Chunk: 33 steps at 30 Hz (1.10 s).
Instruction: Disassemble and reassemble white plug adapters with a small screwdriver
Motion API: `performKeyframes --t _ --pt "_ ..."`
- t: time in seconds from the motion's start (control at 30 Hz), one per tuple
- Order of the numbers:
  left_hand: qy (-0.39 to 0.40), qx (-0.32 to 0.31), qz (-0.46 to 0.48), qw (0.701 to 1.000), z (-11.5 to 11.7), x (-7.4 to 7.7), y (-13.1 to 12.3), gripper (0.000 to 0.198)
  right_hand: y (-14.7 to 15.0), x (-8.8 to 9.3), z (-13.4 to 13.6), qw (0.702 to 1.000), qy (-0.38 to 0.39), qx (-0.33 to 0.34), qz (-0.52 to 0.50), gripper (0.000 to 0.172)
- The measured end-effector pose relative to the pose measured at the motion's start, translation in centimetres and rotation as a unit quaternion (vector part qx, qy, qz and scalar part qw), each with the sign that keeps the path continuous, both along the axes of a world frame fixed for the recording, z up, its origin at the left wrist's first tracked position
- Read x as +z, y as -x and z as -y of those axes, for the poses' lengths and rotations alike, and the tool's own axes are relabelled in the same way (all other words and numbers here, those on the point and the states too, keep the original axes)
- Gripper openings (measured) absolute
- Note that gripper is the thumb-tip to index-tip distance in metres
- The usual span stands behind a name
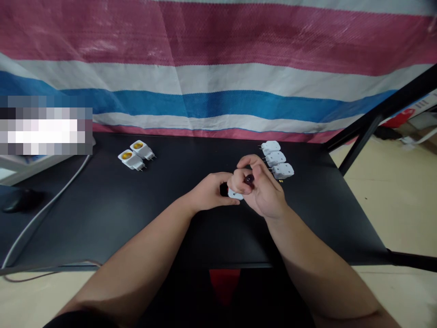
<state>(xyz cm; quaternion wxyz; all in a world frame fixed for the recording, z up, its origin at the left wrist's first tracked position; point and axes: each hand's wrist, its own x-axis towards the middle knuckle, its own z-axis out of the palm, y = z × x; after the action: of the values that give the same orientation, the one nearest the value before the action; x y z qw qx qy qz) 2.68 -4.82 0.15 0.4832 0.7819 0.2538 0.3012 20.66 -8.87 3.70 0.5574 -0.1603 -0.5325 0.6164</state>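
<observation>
At the middle of the black table, my left hand (212, 191) is closed round a white plug-in lamp holder (235, 196). Only a small white face with a hole in it shows between the hands. My right hand (264, 189) is closed over it, with the dark rounded end of a screwdriver handle (249, 179) sticking up from its fingers. The screwdriver's shaft and tip are hidden by the hand. Just beyond the right hand lie three white lamp holders (276, 158) in a slanting row, holes up and prongs pointing left. A tiny brass-coloured piece (281, 181) lies close to them.
Two more white lamp holders with gold-coloured sockets (132, 153) lie at the back left. A black mouse (22, 200) and a pale cable (51, 209) occupy the left side. Striped sheeting (211, 105) hangs behind the table, and a black metal frame (362, 127) stands at the right.
</observation>
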Motion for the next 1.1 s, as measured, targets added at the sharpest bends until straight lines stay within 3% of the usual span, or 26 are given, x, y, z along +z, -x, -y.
performKeyframes --t 0.07,0.23,0.33,0.47,0.6,0.67,0.77,0.87,0.97,1.1 --pt "0.005 0.002 -0.001 1.000 0.0 0.0 0.0 0.030 0.2 -0.2 0.0 1.000 -0.006 0.009 -0.012 0.012" --pt "0.009 0.008 0.009 1.000 -0.1 -0.6 0.0 0.033 -0.4 -0.1 -0.2 0.999 -0.023 -0.042 0.025 0.012" --pt "-0.004 0.013 0.004 1.000 -0.2 -0.7 0.0 0.034 -0.7 0.2 -0.3 0.997 -0.017 -0.053 0.057 0.025" --pt "-0.004 -0.001 0.000 1.000 -0.1 -0.1 0.0 0.029 -0.4 0.1 0.1 0.999 0.011 0.000 0.040 0.039" --pt "0.008 -0.004 0.004 1.000 0.1 0.2 0.0 0.027 -0.3 -0.4 0.3 0.999 -0.016 0.043 0.010 0.017" --pt "0.008 -0.003 0.002 1.000 0.1 0.0 0.0 0.029 -0.6 -0.4 0.2 0.998 -0.019 0.065 0.009 0.015" --pt "-0.006 0.011 -0.001 1.000 -0.1 -0.4 0.0 0.032 -1.0 0.2 -0.1 0.999 -0.007 0.041 0.021 0.008" --pt "-0.013 0.017 -0.008 1.000 -0.1 -0.4 0.0 0.033 -1.0 0.9 -0.2 0.999 0.016 0.003 0.035 0.022" --pt "-0.001 0.005 -0.017 1.000 0.0 0.1 0.0 0.030 -0.6 1.1 -0.1 0.999 0.042 0.015 0.010 0.035" --pt "0.002 0.002 -0.007 1.000 0.1 0.4 0.0 0.029 -0.1 0.0 0.0 1.000 0.003 0.012 -0.028 0.015"
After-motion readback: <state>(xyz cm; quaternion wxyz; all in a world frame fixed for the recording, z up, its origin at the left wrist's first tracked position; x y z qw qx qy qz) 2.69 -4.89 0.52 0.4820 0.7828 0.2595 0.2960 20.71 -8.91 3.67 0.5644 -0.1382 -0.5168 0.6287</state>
